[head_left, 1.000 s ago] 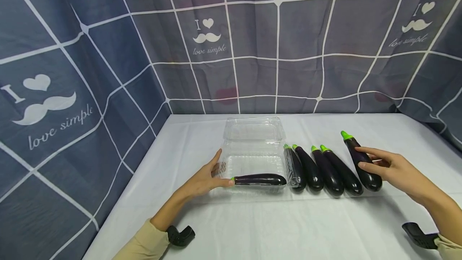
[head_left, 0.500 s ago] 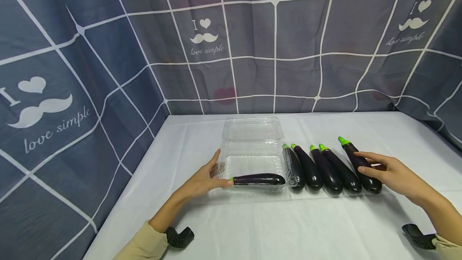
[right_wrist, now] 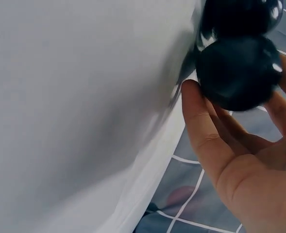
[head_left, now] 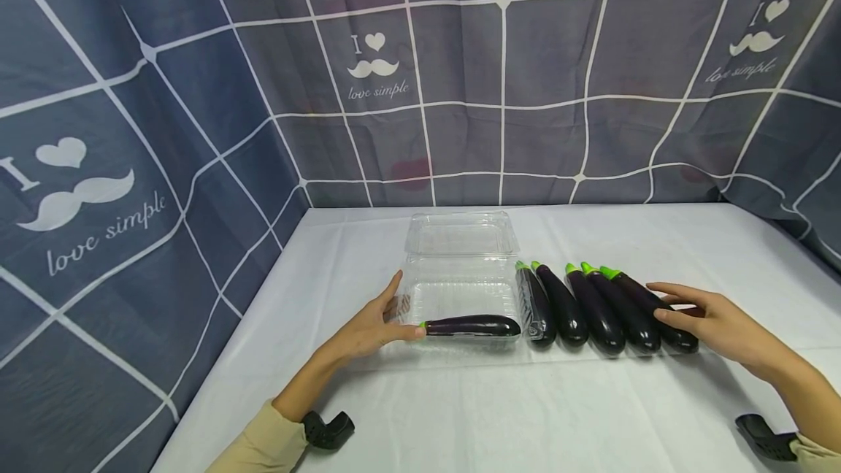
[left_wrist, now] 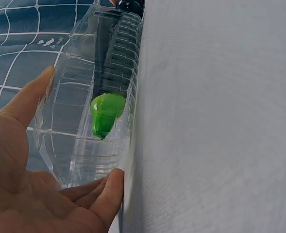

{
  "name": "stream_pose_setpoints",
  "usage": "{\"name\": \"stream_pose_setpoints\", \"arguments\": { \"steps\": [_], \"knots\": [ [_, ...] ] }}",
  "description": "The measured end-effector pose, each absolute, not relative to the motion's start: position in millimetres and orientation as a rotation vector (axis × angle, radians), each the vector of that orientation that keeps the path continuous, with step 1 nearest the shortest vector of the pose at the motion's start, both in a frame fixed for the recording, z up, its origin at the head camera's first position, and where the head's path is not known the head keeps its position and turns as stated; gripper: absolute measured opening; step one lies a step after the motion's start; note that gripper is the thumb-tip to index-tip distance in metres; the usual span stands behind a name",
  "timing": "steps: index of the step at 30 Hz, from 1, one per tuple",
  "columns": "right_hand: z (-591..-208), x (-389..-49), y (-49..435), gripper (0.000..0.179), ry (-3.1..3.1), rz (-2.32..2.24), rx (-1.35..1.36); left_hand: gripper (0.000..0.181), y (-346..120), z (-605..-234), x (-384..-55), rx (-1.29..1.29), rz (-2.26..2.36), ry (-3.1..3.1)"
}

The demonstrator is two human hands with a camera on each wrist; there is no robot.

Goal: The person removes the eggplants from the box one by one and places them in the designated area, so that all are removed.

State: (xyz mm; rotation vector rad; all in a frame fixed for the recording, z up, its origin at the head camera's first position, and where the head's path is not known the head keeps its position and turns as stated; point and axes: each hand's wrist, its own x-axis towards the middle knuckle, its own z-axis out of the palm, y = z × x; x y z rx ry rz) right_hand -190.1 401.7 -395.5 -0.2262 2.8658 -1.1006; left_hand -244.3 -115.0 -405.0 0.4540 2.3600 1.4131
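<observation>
An open clear plastic clamshell box (head_left: 466, 290) stands on the white table, its lid tilted back. One dark eggplant (head_left: 473, 325) with a green stem lies along its near side. My left hand (head_left: 368, 323) holds the box's left end, thumb at the near corner and index finger at the far one; the green stem (left_wrist: 106, 111) shows through the plastic. Right of the box, several eggplants lie side by side. My right hand (head_left: 706, 312) is at the rightmost eggplant (head_left: 647, 301), fingers loosely extended along its right side; its rounded bottom (right_wrist: 240, 73) shows between thumb and fingers.
The box's right wall overlaps the nearest eggplant (head_left: 540, 309) of the row. A grey-blue checked curtain (head_left: 460, 130) hangs behind and beside the table (head_left: 525, 414). Dark wrist devices (head_left: 328, 431) sit at both cuffs.
The rightmost eggplant's stem end has swung left and down against the row. My right hand's fingers have moved off its top to its right side. My left hand stays on the box.
</observation>
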Motion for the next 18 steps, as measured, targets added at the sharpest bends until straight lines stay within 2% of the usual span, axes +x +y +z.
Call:
{"name": "stream_pose_setpoints", "arguments": {
  "steps": [6, 13, 18],
  "knots": [
    [-396.9, -185.9, 403.1, 0.060, 2.839, -1.091, -0.250, 0.116, -114.9, -404.4, -243.9, 0.455, 1.421, 2.354],
    [-400.8, -185.5, 402.4, 0.054, 2.847, -1.105, -0.341, 0.116, -115.3, -404.7, -243.6, 0.451, 1.415, 2.363],
    [-400.2, -184.4, 402.9, 0.055, 2.876, -1.096, -0.302, 0.116, -114.4, -404.7, -243.8, 0.457, 1.412, 2.371]
  ]
}}
